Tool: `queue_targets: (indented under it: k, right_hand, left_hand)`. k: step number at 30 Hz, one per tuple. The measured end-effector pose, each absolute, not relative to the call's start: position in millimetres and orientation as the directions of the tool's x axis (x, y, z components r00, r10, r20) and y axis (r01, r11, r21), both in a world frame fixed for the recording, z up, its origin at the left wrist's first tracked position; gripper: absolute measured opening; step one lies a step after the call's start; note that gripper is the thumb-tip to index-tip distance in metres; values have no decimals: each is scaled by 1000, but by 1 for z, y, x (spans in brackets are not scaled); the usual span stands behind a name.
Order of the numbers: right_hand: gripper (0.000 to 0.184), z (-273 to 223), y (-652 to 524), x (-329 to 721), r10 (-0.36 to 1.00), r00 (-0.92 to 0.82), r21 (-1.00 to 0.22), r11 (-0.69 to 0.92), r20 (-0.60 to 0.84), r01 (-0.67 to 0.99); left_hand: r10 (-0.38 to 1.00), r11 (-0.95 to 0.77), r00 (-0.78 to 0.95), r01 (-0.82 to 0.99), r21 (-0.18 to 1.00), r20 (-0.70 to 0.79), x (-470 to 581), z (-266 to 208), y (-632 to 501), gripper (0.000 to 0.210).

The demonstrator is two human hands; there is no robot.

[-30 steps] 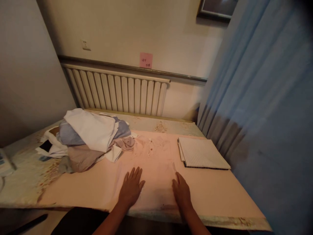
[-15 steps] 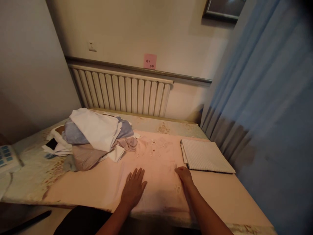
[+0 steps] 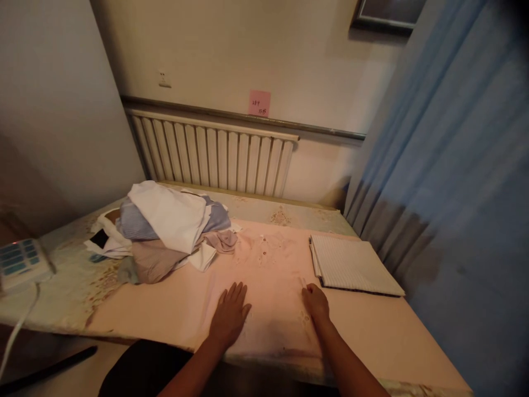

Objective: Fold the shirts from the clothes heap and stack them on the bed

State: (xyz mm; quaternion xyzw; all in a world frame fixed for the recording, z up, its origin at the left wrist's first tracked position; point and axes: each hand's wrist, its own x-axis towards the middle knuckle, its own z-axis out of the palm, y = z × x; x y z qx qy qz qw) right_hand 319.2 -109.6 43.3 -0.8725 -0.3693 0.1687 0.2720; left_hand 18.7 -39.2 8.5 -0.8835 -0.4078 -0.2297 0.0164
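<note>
A thin pink garment (image 3: 273,275) with embroidered marks and small dark dots lies spread out, nearly the same colour as the pink cloth (image 3: 355,325) under it. My left hand (image 3: 229,317) rests flat on its left part, palm down and fingers stretched out. At the right edge of the garment my right hand (image 3: 317,303) is closed, thumb and fingers pinching the fabric; the fingertips are partly hidden. Just beyond this hand, to the right, a folded white striped cloth (image 3: 355,264) with a dark edge lies flat.
A heap of crumpled clothes (image 3: 173,226) sits at the left of the table (image 3: 314,218). A white device with blue keys (image 3: 22,262) and a pale cord are at the far left. Behind stands a radiator (image 3: 215,154); a blue curtain (image 3: 446,220) hangs at right.
The whole view has shifted slightly, so more of the keyed device shows at left. Both hands keep nearly the same places on the pink garment.
</note>
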Motion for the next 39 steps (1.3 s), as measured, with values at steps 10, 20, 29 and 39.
queue_targets:
  k: [10,20,29,39]
  right_hand:
    - [30,46,-116,317,815,574,-638,-485,-80,599]
    - [29,39,-121,327,807,590,-748,-407,-26,524]
    - [26,35,-121,329,728,686,-699,-487,7,524]
    - [34,33,-120,331,755,655,-688,-490,-28,535]
  left_hand:
    - [978,-117,14,866,486,210,-23,45,2,43]
    - [976,-202,213,778,595,54,-23,65,34,15]
    - [971,-214,237,823,526,24,-9,55,39,8]
    - [935,-316,225,878,358,273,5,54,1,45]
